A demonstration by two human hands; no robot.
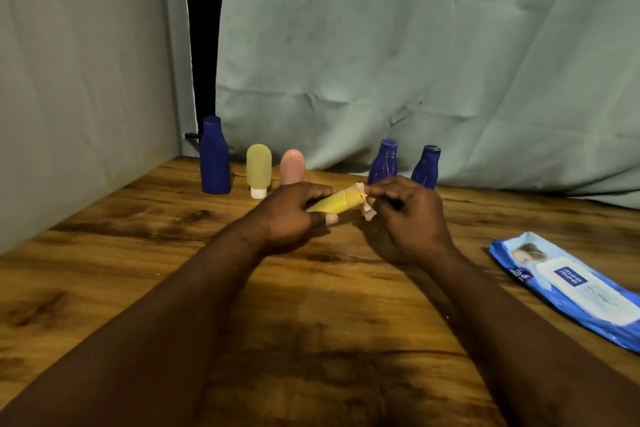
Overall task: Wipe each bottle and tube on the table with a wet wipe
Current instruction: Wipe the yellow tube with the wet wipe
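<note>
While the left hand (291,215) grips a yellow tube (334,202) above the table (138,253), the right hand (408,215) pinches a wet wipe (367,208) round the tube's upper end.

The tube slants between both hands over the table's middle, with the left fingers curled round its lower part. Behind stands a row: a tall blue bottle (214,156), a yellow-green tube (258,168) on its white cap, a pink tube (292,166), a small blue bottle (383,159) and a second small blue bottle (426,165), both partly hidden by the right hand. A blue wipes pack (568,288) lies flat, well apart to the right.
</note>
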